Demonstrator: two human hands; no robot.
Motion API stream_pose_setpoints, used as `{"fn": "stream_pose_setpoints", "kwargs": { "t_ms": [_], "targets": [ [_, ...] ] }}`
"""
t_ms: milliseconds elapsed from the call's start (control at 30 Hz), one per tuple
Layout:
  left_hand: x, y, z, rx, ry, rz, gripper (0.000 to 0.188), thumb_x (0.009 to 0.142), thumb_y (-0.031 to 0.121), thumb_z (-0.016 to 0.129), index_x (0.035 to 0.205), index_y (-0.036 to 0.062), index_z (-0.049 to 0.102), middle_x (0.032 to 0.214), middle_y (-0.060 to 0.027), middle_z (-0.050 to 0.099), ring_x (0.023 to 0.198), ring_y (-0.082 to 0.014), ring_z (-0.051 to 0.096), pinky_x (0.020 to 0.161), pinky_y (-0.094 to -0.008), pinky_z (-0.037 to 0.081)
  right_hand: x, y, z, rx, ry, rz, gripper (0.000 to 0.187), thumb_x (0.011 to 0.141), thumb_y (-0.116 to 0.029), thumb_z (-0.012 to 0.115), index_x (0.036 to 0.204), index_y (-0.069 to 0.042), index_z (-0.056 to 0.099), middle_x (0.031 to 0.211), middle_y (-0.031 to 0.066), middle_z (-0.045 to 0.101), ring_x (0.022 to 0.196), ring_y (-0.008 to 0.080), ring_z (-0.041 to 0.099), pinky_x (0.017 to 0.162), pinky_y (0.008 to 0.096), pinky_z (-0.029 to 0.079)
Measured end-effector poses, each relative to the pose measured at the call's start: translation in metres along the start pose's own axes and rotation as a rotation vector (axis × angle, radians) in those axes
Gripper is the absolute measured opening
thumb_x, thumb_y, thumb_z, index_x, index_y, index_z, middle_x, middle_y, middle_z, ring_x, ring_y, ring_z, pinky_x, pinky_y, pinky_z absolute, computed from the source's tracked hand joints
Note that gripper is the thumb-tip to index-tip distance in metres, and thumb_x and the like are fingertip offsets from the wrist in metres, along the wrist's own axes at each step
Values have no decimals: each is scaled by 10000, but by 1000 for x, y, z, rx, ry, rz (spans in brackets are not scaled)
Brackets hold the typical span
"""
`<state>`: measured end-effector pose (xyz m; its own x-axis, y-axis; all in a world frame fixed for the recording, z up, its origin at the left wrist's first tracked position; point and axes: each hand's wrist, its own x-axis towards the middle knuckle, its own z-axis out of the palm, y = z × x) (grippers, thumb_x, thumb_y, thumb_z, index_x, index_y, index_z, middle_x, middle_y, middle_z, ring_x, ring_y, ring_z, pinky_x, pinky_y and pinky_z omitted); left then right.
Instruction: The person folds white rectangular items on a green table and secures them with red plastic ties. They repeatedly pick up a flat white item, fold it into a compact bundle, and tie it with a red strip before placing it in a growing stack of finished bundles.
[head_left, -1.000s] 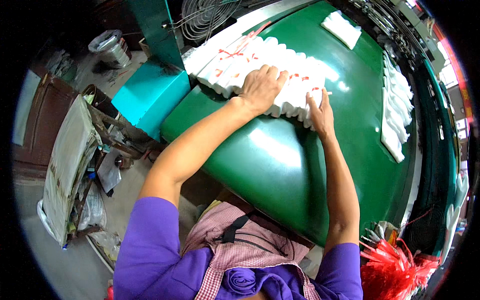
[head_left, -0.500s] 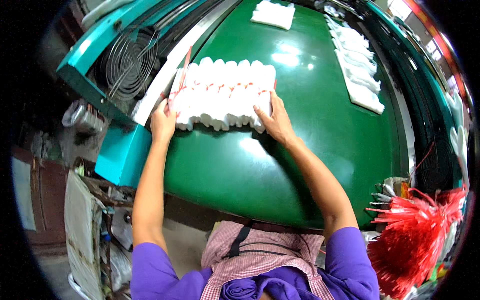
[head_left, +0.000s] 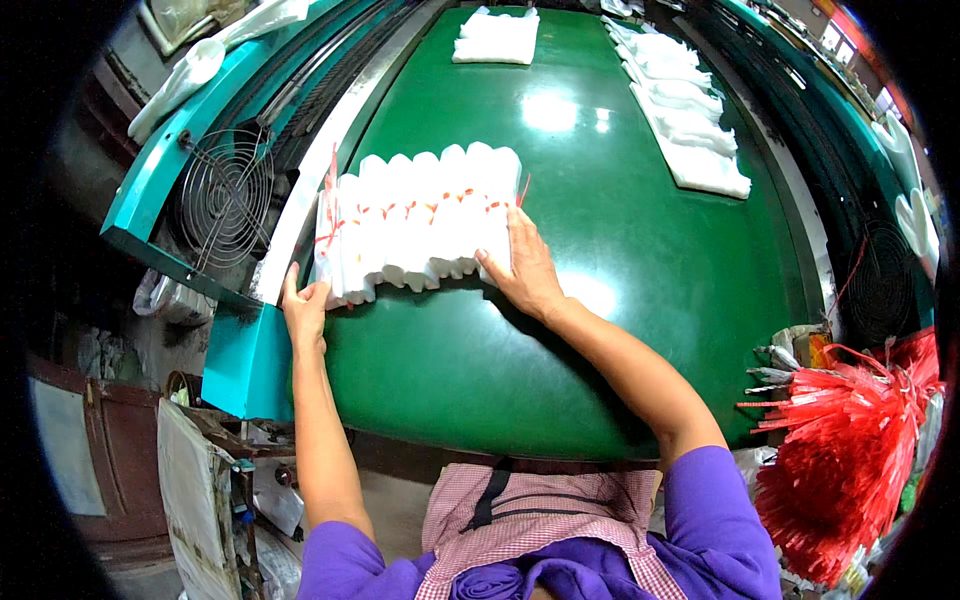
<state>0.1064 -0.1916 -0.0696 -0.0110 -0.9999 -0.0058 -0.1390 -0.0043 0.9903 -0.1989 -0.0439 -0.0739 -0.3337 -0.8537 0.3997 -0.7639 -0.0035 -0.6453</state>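
Row of white tied bundles (head_left: pixel 428 230) lies on green table (head_left: pixel 500 370), red ties (head_left: pixel 466 193) across its middle. Your left hand (head_left: pixel 307 308) at row's near left corner, thumb and forefinger spread. Your right hand (head_left: pixel 525 268) against row's right end, thumb and fingers apart along it; whether they pinch it, cannot tell. Beyond row, flat white stack (head_left: pixel 497 38); right of row, overlapping white stacks (head_left: pixel 685 110); left of row, wire guard (head_left: pixel 228 200); nearer you and right of row, red strips (head_left: pixel 830 470).

This looks like a factory workshop. A teal machine frame (head_left: pixel 138 208) with a round wire guard (head_left: pixel 228 190) flanks a broad green table (head_left: pixel 470 370), which carries tied white bundles (head_left: pixel 425 225) and folded white pieces (head_left: pixel 690 125)
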Motion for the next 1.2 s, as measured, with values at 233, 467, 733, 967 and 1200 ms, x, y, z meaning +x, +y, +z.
{"fn": "stream_pose_setpoints", "kwargs": {
  "t_ms": [233, 467, 733, 967, 1200],
  "targets": [
    [-21, 26, 23, 533, 265, 524, 663, 723, -52, 606, 1352, 96, 462, 1005, -87, 511, 935, -202, 539, 840, -344, 451, -4, 3, 0, -24, 15, -18, 841, 868, -411, 595, 1427, 74, 195, 1437, 299, 267, 1270, 431, 361, 1060, 467, 303],
    [-14, -13, 32, -58, 310, 352, 451, 972, 138, 463, 1393, 3, 372, 1401, -132, 392, 1288, -257, 402, 1045, -362, 344, -5, -9, 12, 18, 32, 19, 898, 868, -405, 601, 1433, 104, 123, 1471, 366, 116, 1330, 479, 263, 1102, 484, 237],
    [76, 35, 112, 289, 200, 360, 468, 983, 251, 455, 1365, -10, 380, 1443, -208, 317, 1308, -352, 342, 1073, -426, 288, 49, -16, 50, 27, -4, 25, 886, 877, -520, 535, 1427, 76, 180, 1468, 351, 155, 1385, 441, 185, 1108, 529, 186],
    [-1, 30, 185, 973, -328, 1133, 479, 797, 269, 656, 1265, 215, 569, 1434, -57, 410, 1381, -301, 279, 1125, -534, 126, 143, 137, -53, -235, 266, -128, 626, 773, -410, 673, 1276, -81, 499, 1302, 163, 501, 1230, 335, 449, 951, 533, 376],
    [2, 25, 188, 1018, -348, 1086, 462, 787, 243, 629, 1244, 206, 570, 1432, -88, 407, 1378, -322, 273, 1121, -540, 112, 209, 286, -210, -920, 239, 335, 1099, 632, -619, 727, 1499, -281, 142, 1509, 245, 179, 1302, 509, 314, 985, 628, 320]
  ]
}}
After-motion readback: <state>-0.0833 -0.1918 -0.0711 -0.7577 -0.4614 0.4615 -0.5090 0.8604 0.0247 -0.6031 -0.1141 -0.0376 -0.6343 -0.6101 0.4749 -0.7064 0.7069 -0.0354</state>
